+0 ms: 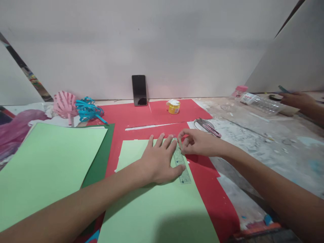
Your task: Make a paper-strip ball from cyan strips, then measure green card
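Note:
A light green paper sheet (157, 209) lies in front of me on red paper. Near its right edge is a clear plastic ruler (186, 177), running lengthwise. My left hand (159, 162) lies flat with fingers spread, pressing on the ruler and the sheet; it covers part of both. At the ruler's far end, by the sheet's right edge, my right hand (193, 143) has thumb and forefinger pinched together. What sits in that pinch is too small to make out.
Red paper (116, 114) spreads beneath. Scissors (207, 126), a yellow tub (173, 107) and a leaning phone (139, 90) are beyond. More green sheets (53, 165) and pink (65, 105) and blue ribbon pompoms (88, 109) lie left. Rightward are a plastic bottle (263, 103) and another person's hand (298, 101).

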Demonstrator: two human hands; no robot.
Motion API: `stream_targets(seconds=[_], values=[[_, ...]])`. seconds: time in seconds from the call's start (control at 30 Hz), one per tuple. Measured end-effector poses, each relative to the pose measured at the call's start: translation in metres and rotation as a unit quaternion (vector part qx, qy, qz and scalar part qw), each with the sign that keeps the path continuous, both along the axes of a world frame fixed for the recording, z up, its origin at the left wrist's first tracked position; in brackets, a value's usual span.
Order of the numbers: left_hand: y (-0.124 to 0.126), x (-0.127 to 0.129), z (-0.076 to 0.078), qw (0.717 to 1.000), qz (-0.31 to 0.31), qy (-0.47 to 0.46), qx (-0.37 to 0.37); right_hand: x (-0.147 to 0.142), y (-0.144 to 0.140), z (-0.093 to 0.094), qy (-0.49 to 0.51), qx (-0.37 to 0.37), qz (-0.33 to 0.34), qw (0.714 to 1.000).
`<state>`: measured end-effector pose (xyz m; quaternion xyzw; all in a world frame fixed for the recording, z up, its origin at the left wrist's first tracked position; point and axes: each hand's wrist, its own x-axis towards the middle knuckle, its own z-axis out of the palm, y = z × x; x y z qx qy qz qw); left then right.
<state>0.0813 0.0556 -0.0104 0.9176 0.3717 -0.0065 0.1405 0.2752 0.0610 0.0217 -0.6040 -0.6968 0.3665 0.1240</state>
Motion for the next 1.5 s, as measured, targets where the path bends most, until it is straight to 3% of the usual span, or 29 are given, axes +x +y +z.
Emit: stream_targets(seconds=[0.67, 0.97, 1.13, 1.5], values=[[0.000, 0.000, -0.001, 1.000, -0.008, -0.001, 0.012, 0.002, -0.006, -0.001, -0.013, 0.021, 0.034, 0.999], [0.000, 0.002, 0.001, 1.000, -0.002, 0.007, 0.002, 0.004, -0.005, 0.008, 0.028, -0.020, 0.048, 0.998], [0.000, 0.002, 0.000, 1.000, 0.000, 0.003, 0.004, 0.007, -0.009, 0.003, -0.001, -0.038, 0.061, 0.997], [0.001, 0.001, -0.003, 1.000, -0.001, 0.007, 0.005, 0.012, -0.016, -0.002, 0.070, -0.053, 0.068, 0.994]])
